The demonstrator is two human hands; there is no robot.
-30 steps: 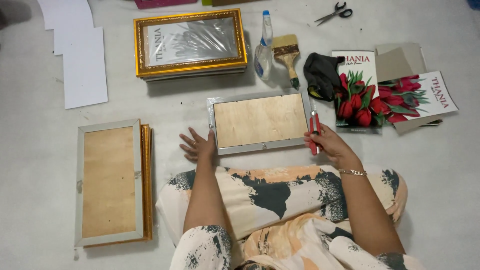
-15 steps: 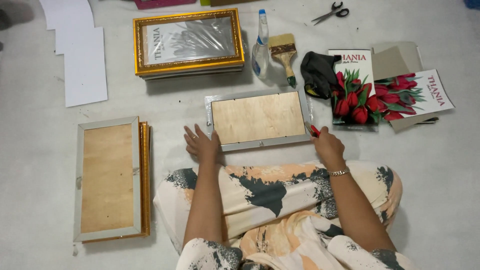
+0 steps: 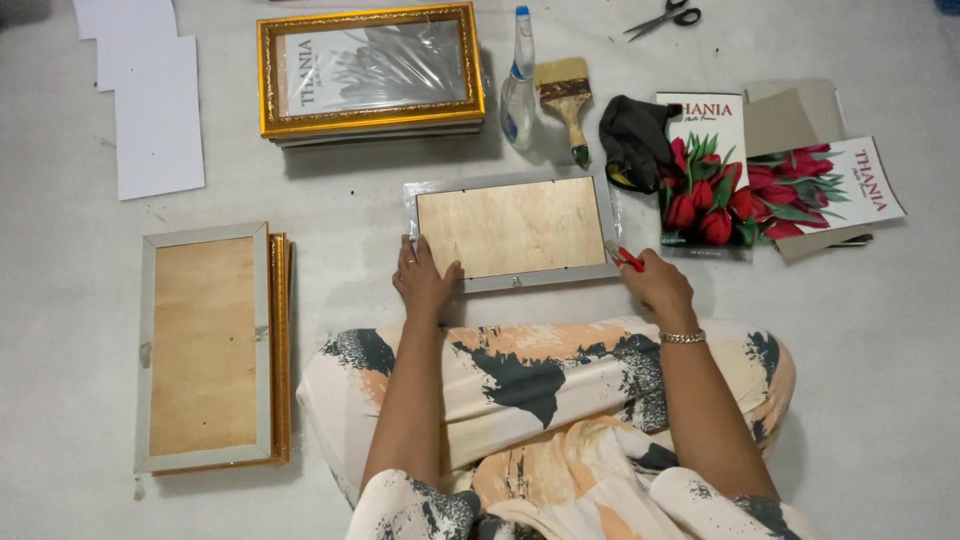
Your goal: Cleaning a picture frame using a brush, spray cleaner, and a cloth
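A picture frame (image 3: pixel 512 232) lies face down on the floor in front of me, its plywood back showing inside a silver border. My left hand (image 3: pixel 424 280) rests flat on its lower left corner, fingers spread. My right hand (image 3: pixel 655 284) sits at the frame's lower right corner, closed around a red-handled cutter (image 3: pixel 626 257) whose tip points toward the frame's right edge.
A face-down frame stack (image 3: pixel 208 348) lies at the left. Gold frames (image 3: pixel 368 72) are stacked at the back, with a spray bottle (image 3: pixel 519 88), a brush (image 3: pixel 566 102), a dark cloth (image 3: pixel 633 140), tulip prints (image 3: pixel 712 175), scissors (image 3: pixel 663 19) and white sheets (image 3: pixel 155 115).
My left hand slid right onto the frame's lower left corner. My right hand lowered the cutter from upright along the right edge to the lower right corner.
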